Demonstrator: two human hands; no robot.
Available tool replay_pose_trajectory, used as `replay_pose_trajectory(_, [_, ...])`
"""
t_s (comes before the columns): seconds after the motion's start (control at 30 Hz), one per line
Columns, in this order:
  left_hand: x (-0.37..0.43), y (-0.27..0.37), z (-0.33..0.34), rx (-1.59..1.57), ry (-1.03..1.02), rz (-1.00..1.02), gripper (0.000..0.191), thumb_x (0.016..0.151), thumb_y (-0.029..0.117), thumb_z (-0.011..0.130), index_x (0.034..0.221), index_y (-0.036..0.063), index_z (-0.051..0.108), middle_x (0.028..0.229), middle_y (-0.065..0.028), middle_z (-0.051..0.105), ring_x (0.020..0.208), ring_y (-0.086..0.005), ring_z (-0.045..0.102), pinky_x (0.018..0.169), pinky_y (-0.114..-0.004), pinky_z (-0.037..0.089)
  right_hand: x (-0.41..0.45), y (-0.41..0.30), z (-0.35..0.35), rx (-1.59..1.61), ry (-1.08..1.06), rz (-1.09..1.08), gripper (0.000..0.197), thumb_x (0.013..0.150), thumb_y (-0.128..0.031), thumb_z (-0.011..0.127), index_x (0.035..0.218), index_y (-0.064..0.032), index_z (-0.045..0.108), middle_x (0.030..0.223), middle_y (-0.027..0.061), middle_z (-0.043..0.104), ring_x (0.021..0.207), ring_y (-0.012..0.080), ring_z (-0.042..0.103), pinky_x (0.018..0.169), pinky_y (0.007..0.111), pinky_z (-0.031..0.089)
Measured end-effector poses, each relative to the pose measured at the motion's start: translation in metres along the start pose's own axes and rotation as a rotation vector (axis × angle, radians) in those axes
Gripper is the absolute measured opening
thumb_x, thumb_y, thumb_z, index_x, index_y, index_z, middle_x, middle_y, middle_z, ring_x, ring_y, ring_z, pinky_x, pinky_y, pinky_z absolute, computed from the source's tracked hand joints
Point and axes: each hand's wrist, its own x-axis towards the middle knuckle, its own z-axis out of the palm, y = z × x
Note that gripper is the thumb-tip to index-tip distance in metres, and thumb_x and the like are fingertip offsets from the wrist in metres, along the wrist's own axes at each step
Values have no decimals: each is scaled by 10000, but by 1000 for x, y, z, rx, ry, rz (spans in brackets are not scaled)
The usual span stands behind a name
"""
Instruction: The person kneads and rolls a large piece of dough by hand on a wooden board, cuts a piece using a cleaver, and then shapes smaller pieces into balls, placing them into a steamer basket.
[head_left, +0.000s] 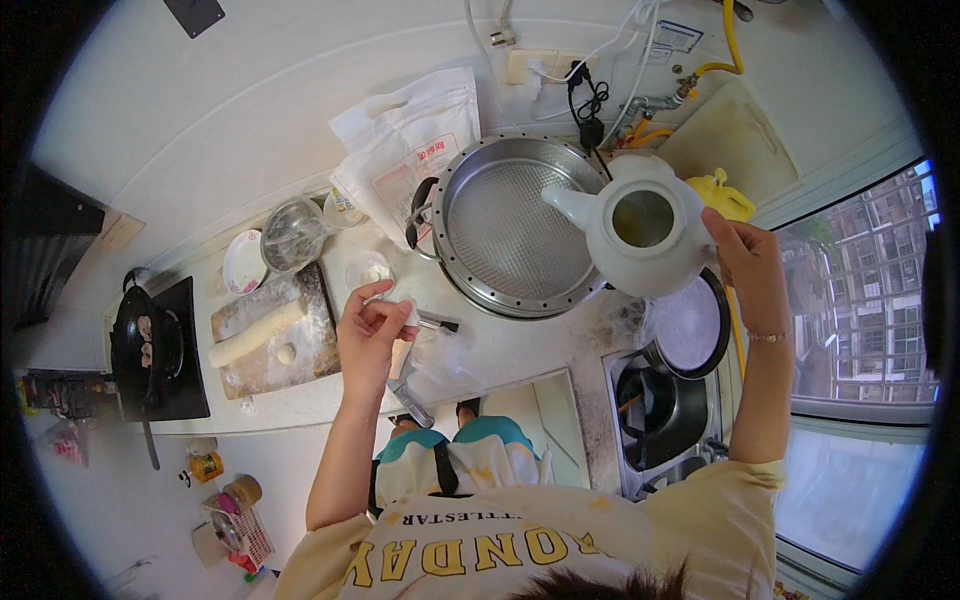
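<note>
In my right hand (750, 262) is the handle of a white ceramic teapot (637, 277). The teapot has no lid on and some yellowish liquid shows inside. It is held up over the right rim of a wide stainless steel pot (510, 225), spout pointing left above the pot. The pot's textured bottom is visible. My left hand (371, 337) pinches a small white object (409, 309), largely hidden by the fingers, above the counter. Below that hand lie a knife with a metal handle (412, 405) and a metal utensil with a black end (439, 322).
At left, a floured board (247, 379) bears a dough roll (259, 331) and a dough ball (286, 353). Beyond it sits a wok (142, 352). A steel bowl (294, 236) and white bag (405, 150) stand by the wall. A sink (667, 420) is at right, below a black-rimmed pan (686, 330).
</note>
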Motion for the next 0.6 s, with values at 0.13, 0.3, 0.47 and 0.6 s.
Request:
replay_pose_trajectory(0.13, [7,1,-1,50,-12,-47,222,912,104,690,1098,2,623,807,-35,656,690,-126,644,654,-257,530,2,-6,3,-47,-30,-98,492,941,-346,686,590,-74,475,596,-107,340,561,32,271,502,250,210])
replay_pose_trajectory(0.3, [7,0,7,-2,-13,-35,185,905,88,696,1056,2,636,866,-45,665,737,-133,653,690,-261,537,9,0,0,1,-30,-47,463,944,-336,681,596,-88,501,587,-102,349,547,30,273,495,247,204])
replay_pose_trajectory(0.47, [10,16,18,5,12,35,154,908,43,680,1047,-9,640,894,-59,672,775,-138,666,720,-268,549,1,31,-3,239,43,82,404,946,-297,679,606,-118,553,554,-99,373,500,25,284,472,246,193])
replay_pose_trajectory(0.6, [32,21,32,71,-128,163,166,911,17,669,1068,-29,649,909,-81,686,786,-145,677,735,-264,563,-9,74,11,593,157,130,327,934,-267,689,655,-140,575,534,-103,359,467,30,279,462,240,209])
